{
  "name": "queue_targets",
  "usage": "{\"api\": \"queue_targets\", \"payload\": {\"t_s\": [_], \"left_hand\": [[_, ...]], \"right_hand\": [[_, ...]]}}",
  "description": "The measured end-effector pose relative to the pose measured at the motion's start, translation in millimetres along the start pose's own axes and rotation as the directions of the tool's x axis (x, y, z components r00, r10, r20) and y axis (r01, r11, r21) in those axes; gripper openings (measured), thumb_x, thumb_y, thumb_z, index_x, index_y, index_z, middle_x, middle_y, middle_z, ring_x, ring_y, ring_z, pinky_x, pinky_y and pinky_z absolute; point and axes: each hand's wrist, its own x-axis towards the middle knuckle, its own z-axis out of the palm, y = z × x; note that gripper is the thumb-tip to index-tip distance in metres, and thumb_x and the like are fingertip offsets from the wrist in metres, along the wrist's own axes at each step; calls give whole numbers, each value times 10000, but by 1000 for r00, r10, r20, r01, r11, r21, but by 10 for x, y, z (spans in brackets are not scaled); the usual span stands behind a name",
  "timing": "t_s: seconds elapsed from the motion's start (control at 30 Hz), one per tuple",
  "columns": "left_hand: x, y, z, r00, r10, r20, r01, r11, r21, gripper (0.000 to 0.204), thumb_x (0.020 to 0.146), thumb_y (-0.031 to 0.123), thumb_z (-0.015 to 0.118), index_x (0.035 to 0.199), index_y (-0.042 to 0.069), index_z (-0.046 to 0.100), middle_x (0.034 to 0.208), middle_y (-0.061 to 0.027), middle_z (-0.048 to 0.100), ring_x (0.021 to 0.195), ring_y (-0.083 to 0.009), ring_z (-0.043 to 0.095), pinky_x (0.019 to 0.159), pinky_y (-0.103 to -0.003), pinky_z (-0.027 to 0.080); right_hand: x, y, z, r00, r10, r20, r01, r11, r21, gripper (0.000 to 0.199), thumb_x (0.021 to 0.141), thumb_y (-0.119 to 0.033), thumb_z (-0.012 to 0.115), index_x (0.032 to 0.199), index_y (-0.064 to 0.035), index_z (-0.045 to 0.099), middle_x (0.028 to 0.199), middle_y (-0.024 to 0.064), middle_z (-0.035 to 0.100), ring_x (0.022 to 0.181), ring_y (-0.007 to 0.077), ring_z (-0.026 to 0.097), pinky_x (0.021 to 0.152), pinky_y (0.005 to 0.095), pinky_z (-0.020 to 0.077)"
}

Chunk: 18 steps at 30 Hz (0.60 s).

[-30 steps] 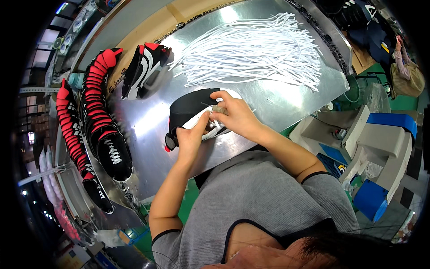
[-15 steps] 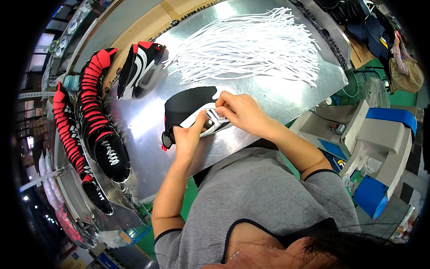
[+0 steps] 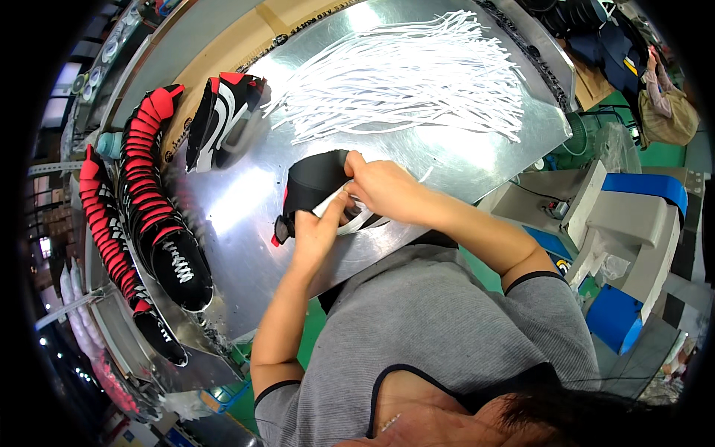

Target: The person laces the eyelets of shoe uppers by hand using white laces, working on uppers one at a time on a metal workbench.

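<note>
A black shoe upper with white stripes and a red edge [image 3: 313, 186] lies on the shiny metal table [image 3: 246, 216] just in front of me. My left hand [image 3: 316, 231] grips its near side, thumb pressed against the white stripe. My right hand [image 3: 380, 186] holds the upper's top edge from the right, fingers pinched at the lacing area. A big fan of loose white laces [image 3: 402, 74] is spread across the table beyond the shoe.
A single black, white and red shoe [image 3: 220, 119] lies at the far left of the table. Long stacked rows of black and red shoes [image 3: 149, 208] line the left edge. A grey and blue machine [image 3: 633, 223] stands at my right.
The shoe upper and both hands have shifted slightly toward me and to the left. My right hand's fingers have moved along the upper's top edge.
</note>
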Motion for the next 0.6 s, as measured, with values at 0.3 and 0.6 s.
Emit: {"api": "queue_targets", "payload": {"t_s": [0.3,0.6], "left_hand": [[107,71,-29,995,-85,-44,86,996,11,153,875,86,715,1008,12,700,859,-19,682,742,-94,580,681,-261,460],[3,258,-162,973,-167,160,177,983,-54,80,848,94,725,849,38,668,757,31,584,660,-63,477,592,-236,372]], "right_hand": [[155,245,113,898,-139,-417,235,953,189,150,963,-148,593,1083,-59,605,817,111,669,717,260,662,658,347,509],[204,213,325,857,-97,-506,96,995,-28,182,964,-177,581,1119,-82,577,892,130,702,762,316,678,635,414,521]]}}
